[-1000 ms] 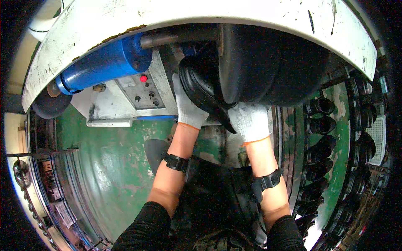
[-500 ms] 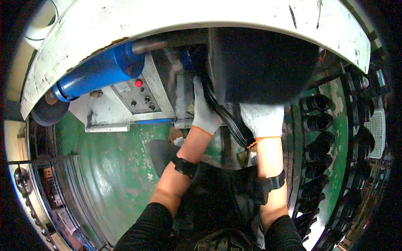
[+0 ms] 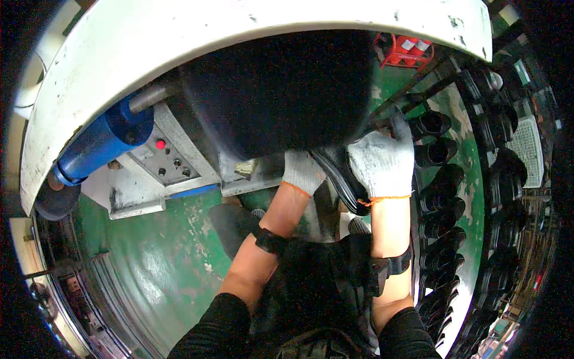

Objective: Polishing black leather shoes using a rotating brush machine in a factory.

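Observation:
A black shoe [image 3: 342,183] is held at a slant between my two gloved hands, its ridged sole edge showing and its upper end hidden. My right hand [image 3: 382,160], in a white knit glove with an orange cuff, grips its right side. From the left, my left hand [image 3: 304,172] in a matching glove presses on the shoe. The left fingers are out of sight behind a large dark rounded wheel [image 3: 278,90] with blurred edges. Wheel and shoe overlap in view; contact between them is hidden.
A white, scuffed machine hood [image 3: 263,18] arches above. At left are a blue cylinder [image 3: 104,140] on a shaft and a control panel [image 3: 164,158] with a red button. Black shoes [image 3: 439,185] line racks at right. Red bottles [image 3: 412,51] stand in a carrier beyond.
My view has shifted, and the dark wheel now sits farther left in it. My left fingers, visible earlier, are now hidden behind the wheel. The shoe stays between both hands.

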Demonstrator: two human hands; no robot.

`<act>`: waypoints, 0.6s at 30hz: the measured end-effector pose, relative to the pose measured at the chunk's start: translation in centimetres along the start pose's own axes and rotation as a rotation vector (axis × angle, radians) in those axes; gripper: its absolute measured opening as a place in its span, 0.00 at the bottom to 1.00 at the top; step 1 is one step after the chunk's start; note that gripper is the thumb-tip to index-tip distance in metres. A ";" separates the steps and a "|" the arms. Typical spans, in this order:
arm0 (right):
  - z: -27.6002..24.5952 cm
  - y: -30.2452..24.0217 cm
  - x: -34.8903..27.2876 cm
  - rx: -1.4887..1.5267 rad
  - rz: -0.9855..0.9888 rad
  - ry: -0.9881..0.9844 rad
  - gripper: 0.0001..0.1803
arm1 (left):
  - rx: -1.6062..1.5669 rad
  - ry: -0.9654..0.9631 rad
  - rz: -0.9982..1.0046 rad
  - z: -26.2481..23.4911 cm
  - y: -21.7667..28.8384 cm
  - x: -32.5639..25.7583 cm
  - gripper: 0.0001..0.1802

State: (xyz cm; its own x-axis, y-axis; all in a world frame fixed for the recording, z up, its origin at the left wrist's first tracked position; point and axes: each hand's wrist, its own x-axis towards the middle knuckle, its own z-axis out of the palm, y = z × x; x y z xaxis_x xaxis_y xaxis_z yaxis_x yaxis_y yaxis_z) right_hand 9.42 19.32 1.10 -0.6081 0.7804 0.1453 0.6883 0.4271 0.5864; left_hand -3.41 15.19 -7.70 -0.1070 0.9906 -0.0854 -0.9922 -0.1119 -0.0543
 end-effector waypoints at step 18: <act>-5.1 -3.8 1.7 0.933 0.093 0.576 0.11 | 0.280 0.149 0.192 -2.1 5.4 -0.6 0.31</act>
State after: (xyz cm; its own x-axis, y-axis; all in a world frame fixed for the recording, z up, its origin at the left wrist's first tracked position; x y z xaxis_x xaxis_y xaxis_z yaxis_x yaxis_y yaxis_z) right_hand 3.73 16.72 3.21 -0.4648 0.6015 0.6497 0.6219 0.7441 -0.2440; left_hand -8.55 13.78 -10.05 -0.3029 0.9289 -0.2131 -0.9361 -0.2480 0.2494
